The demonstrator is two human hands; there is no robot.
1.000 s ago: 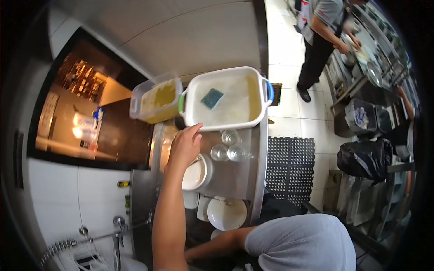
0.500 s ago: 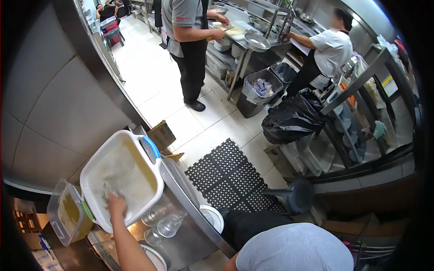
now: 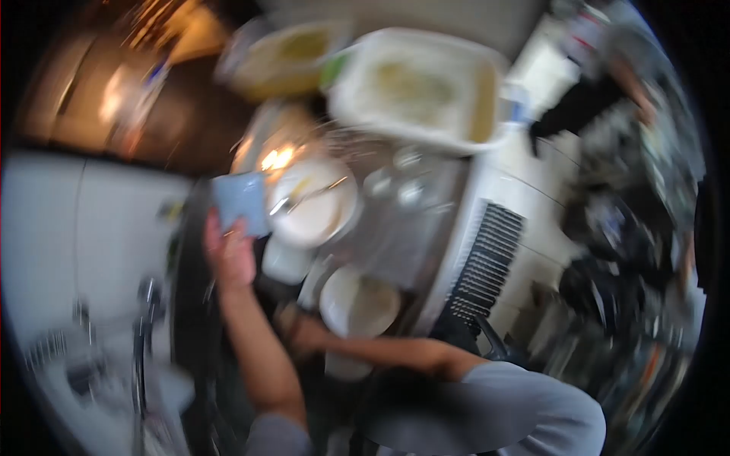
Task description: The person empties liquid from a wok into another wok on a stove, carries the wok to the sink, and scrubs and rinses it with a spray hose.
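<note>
My left hand (image 3: pixel 230 254) is closed on a flat, square, blue-grey sponge (image 3: pixel 242 204), held up beside a round white bowl (image 3: pixel 312 220) with cutlery in it. My right hand (image 3: pixel 304 334) is lower down, next to a white dish (image 3: pixel 359 304). It is smeared by motion, and what it touches cannot be made out. Behind the bowl stands a large white basin (image 3: pixel 418 91) of cloudy liquid, with a clear tub (image 3: pixel 296 61) of yellowish liquid at its left. A few glasses (image 3: pixel 411 190) stand on the metal counter in front of the basin.
A faucet (image 3: pixel 141 357) is at the lower left by the tiled wall. The metal counter's edge (image 3: pixel 456 228) runs along the right, with a black perforated mat (image 3: pixel 490 258) on the floor beyond. Another person (image 3: pixel 601 76) stands at the upper right. The view is blurred.
My left hand was in the basin half a second ago and has come out with the sponge, down toward the left. The head view has swung back left, and my right hand now shows among the dishes.
</note>
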